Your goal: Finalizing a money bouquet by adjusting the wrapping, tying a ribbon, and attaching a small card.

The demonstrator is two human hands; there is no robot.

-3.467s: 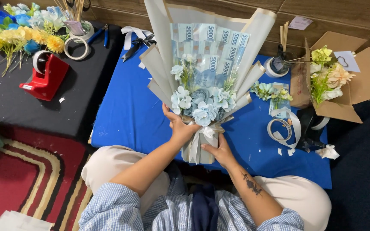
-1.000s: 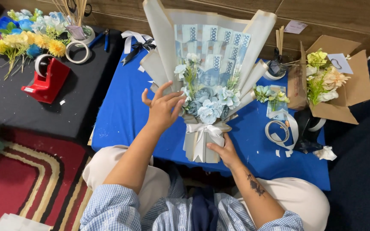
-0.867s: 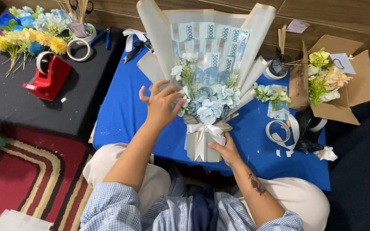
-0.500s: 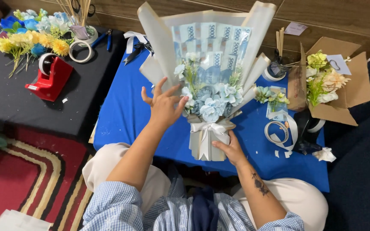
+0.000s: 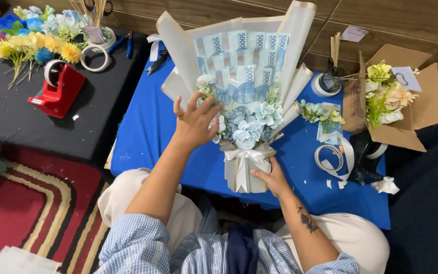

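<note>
A bouquet (image 5: 244,76) of folded banknotes and pale blue artificial flowers, wrapped in cream paper, stands upright on the blue table (image 5: 143,137). A white ribbon bow (image 5: 243,153) ties its stem. My right hand (image 5: 272,178) grips the wrapped stem at the bottom. My left hand (image 5: 196,120) rests with fingers spread against the flowers on the bouquet's left side.
A red tape dispenser (image 5: 57,89), tape rolls (image 5: 95,57) and yellow and blue artificial flowers (image 5: 31,38) lie on the black table at left. A cardboard box (image 5: 406,106) of cream flowers, loose flower sprigs (image 5: 320,114) and ribbon rolls (image 5: 330,157) sit at right.
My left hand has left the stem and risen to the flowers on the left side. My right hand keeps hold of the stem, and the bouquet stands slightly more upright.
</note>
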